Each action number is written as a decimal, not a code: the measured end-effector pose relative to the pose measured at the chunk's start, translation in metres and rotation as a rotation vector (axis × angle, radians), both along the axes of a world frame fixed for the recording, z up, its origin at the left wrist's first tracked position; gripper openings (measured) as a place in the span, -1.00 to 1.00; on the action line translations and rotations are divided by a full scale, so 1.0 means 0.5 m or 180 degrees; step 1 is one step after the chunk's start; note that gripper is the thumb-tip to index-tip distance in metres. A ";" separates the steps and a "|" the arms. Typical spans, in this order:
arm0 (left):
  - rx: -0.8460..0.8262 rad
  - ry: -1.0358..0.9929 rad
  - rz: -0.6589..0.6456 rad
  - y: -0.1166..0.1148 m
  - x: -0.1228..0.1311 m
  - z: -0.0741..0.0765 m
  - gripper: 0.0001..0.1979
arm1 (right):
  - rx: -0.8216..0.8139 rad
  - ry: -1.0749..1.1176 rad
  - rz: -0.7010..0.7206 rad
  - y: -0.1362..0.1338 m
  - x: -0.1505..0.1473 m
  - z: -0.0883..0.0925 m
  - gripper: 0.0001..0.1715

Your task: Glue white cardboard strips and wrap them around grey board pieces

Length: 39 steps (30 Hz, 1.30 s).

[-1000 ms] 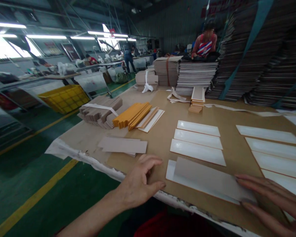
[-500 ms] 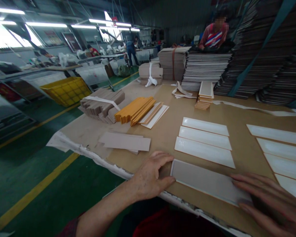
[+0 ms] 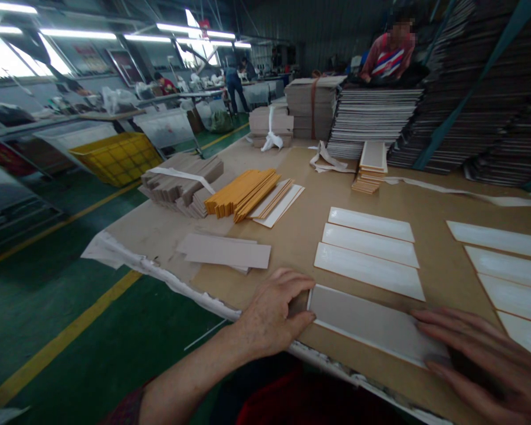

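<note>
A grey cardboard strip (image 3: 371,319) lies on a slightly larger white panel near the table's front edge. My left hand (image 3: 277,313) spans its left end, thumb and fingers at the two corners. Over the right end, my right hand (image 3: 487,354) has its fingers along the far side and its thumb at the near side; my palm hides that end. Beyond the strip are three white panels with orange edges (image 3: 371,251), flat in a column. More white panels (image 3: 508,265) lie to the right. Loose grey strips (image 3: 228,252) are left of my left hand.
Bundled grey strips (image 3: 181,183), orange strips (image 3: 243,192) and a small stack of panels (image 3: 371,165) stand farther back. Tall board stacks (image 3: 376,121) line the far side, where a person (image 3: 389,56) leans over. A yellow basket (image 3: 117,156) is on the floor at left.
Both hands keep nearly the same place on the grey cardboard strip. The view has shifted slightly, and the far person has moved a little.
</note>
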<state>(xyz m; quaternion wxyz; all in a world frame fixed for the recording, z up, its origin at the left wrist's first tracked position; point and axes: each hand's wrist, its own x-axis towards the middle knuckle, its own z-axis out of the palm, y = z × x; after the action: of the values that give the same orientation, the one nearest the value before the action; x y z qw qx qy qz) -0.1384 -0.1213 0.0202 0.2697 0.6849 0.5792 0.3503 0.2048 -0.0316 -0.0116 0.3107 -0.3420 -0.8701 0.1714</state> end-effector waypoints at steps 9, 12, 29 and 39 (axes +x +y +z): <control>0.0062 0.0293 -0.0064 0.003 -0.001 -0.006 -0.70 | 0.0314 -0.0272 0.0299 -0.005 -0.016 0.021 -0.61; 0.0013 0.0388 -0.0072 0.005 -0.002 -0.007 -0.69 | -0.0004 -0.0467 0.0308 -0.017 -0.023 0.041 -0.62; 0.0088 0.0559 -0.0133 0.009 -0.008 -0.009 -0.75 | -0.0105 -0.0802 0.0386 -0.020 -0.015 0.037 -0.62; 0.0097 0.0659 -0.0194 0.009 -0.012 -0.011 -0.77 | -0.0179 -0.0961 0.0318 -0.026 -0.016 0.030 -0.61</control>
<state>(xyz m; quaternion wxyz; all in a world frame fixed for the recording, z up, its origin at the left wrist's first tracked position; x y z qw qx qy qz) -0.1443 -0.1169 0.0146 0.2085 0.7387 0.5775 0.2781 0.1966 -0.0447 0.0036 0.1578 -0.3287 -0.9177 0.1575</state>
